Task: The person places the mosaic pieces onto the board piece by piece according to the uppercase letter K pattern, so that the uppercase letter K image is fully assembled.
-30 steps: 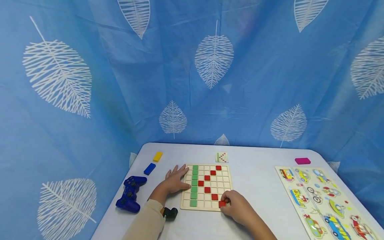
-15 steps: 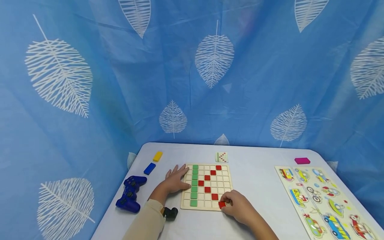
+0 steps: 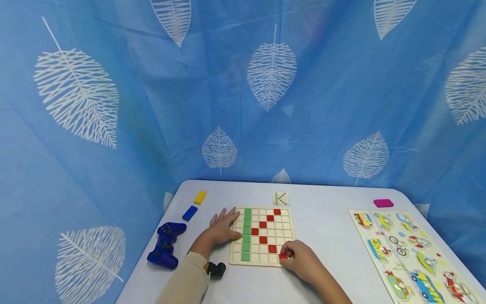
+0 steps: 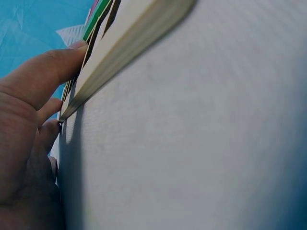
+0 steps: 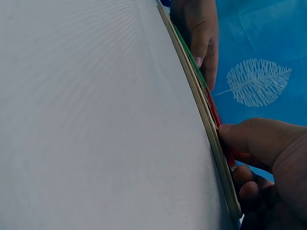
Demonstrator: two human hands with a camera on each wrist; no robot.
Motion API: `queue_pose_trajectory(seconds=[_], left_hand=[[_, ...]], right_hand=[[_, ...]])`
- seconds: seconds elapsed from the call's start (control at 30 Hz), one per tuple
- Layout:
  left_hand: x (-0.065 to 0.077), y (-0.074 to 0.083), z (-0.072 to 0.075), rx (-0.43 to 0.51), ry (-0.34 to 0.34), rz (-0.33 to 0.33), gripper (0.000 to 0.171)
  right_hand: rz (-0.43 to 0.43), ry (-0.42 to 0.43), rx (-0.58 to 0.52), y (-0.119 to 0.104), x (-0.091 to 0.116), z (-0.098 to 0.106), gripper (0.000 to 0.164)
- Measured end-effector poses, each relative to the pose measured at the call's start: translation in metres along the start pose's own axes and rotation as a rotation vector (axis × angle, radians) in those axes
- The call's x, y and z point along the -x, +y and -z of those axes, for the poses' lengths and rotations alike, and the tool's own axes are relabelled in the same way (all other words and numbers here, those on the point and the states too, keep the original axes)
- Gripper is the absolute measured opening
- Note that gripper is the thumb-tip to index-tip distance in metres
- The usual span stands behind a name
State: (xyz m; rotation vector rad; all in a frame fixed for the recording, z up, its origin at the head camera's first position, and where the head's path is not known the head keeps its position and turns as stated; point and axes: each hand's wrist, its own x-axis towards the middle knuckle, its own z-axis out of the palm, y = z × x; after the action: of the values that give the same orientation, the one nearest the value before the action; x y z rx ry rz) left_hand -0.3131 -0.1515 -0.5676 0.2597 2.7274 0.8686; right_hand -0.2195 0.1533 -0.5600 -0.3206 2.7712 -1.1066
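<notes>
A wooden grid board (image 3: 278,233) lies in the middle of the table. A column of green tiles (image 3: 246,238) fills one line of its cells at the left, and several red tiles (image 3: 263,240) form an angled pattern right of it. My left hand (image 3: 220,230) rests with extended fingers along the board's left edge, its thumb on the rim in the left wrist view. At the near right corner my right hand (image 3: 302,260) pinches a red tile (image 3: 282,256) between thumb and fingers, low over the corner cells. In the right wrist view the fingers partly hide that tile.
Behind the board lies a small pattern card (image 3: 281,199). To the left are a blue game controller (image 3: 164,246), a blue block (image 3: 190,213) and a yellow block (image 3: 200,197). A picture puzzle board (image 3: 408,253) and a magenta block (image 3: 383,203) lie to the right.
The red tile in my right hand has shifted slightly to the right at the near corner, and less of it shows. My left hand has stayed on the board's edge.
</notes>
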Motion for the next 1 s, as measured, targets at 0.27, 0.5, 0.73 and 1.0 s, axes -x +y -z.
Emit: queue_pose_trajectory(seconds=[0.27, 0.5, 0.73, 1.0], left_hand=[[-0.0031, -0.0038, -0.0005, 0.007, -0.002, 0.017, 0.091], [-0.0025, -0.0046, 0.0017, 0.004, 0.000, 0.016, 0.091], [-0.0007, -0.0033, 0.0039, 0.007, -0.003, 0.021, 0.091], [-0.0009, -0.0016, 0.0079, -0.003, -0.015, 0.033, 0.092]], right_hand=[[0.030, -0.027, -0.030, 0.0030, -0.0016, -0.0021, 0.018], [0.059, -0.051, -0.022, 0.0012, -0.0028, -0.0039, 0.016], [0.071, -0.052, 0.001, 0.0007, -0.0042, -0.0056, 0.016], [0.033, -0.065, -0.070, 0.0015, -0.0019, -0.0014, 0.022]])
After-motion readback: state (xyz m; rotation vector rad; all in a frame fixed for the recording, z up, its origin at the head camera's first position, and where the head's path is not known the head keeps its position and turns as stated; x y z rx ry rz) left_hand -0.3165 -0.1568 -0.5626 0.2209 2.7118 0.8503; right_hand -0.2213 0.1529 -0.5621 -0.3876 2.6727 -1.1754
